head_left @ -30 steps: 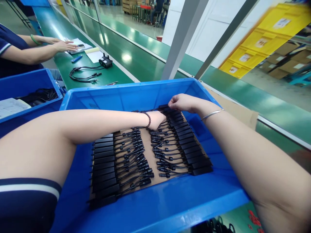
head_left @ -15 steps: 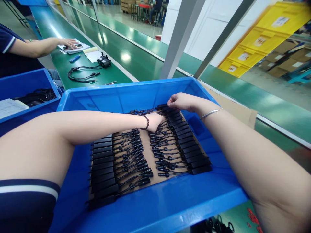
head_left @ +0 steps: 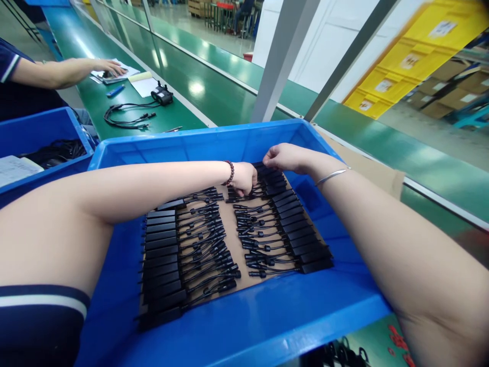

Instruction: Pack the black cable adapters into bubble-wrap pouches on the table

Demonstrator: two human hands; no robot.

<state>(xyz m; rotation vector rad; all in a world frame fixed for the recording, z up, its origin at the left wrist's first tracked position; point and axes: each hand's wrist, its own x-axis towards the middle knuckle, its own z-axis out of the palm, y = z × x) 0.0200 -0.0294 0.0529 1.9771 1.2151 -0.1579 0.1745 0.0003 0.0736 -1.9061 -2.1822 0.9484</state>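
Two rows of flat black boxes with short connector cables, a left row (head_left: 164,260) and a right row (head_left: 301,229), lie on a cardboard sheet (head_left: 231,224) inside a blue plastic bin (head_left: 214,341). My left hand (head_left: 245,178), with a beaded bracelet, is closed over the cables near the far end of the right row; its fingertips are hidden, so what they grip does not show. At the far end of that row, my right hand (head_left: 281,156) pinches the outer end of a black box (head_left: 263,168). Part of the left row's far end is behind my left forearm.
Left of the bin stands a second blue bin (head_left: 46,117) with black cables and papers. Beyond, on the green bench, are a black adapter (head_left: 162,95) with coiled cable, a blue marker (head_left: 115,91) and a co-worker's hand (head_left: 109,67) on papers. A grey post (head_left: 282,61) rises behind.
My left hand has moved slightly away from me, toward the bin's far wall, uncovering more of the cables. My right hand stays at nearly the same spot.
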